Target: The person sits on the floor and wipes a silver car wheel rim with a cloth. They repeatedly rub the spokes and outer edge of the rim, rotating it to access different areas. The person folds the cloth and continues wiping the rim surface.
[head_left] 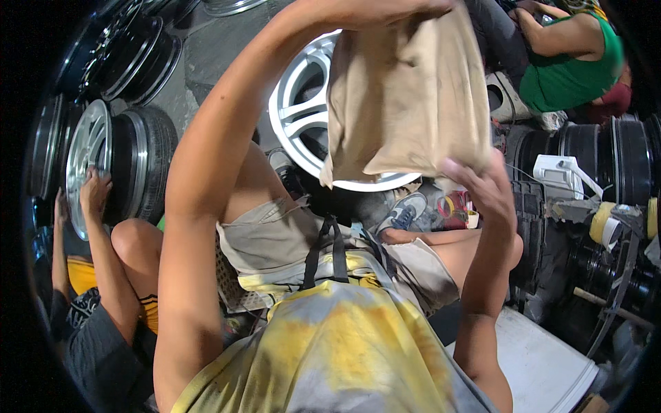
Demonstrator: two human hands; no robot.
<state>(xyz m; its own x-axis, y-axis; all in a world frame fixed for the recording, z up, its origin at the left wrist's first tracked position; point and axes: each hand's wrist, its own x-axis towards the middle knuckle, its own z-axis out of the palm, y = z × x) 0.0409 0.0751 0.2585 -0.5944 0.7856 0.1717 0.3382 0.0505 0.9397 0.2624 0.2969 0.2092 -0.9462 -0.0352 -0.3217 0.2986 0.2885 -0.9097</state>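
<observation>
A creased tan sheet, paper or cloth, hangs stretched between my hands above a silver wheel rim. At the top of the picture my left hand grips the sheet's upper edge, its fingers partly cut off or hidden. My right hand is closed on the lower right corner, slightly smeared by motion. The sheet covers much of the rim, whose left spokes and lower edge show between my knees.
At the left, a co-worker's hand touches another silver wheel beside a tyre. A person in a green top sits at the far right. Black rims, tape rolls and a white panel lie to my right.
</observation>
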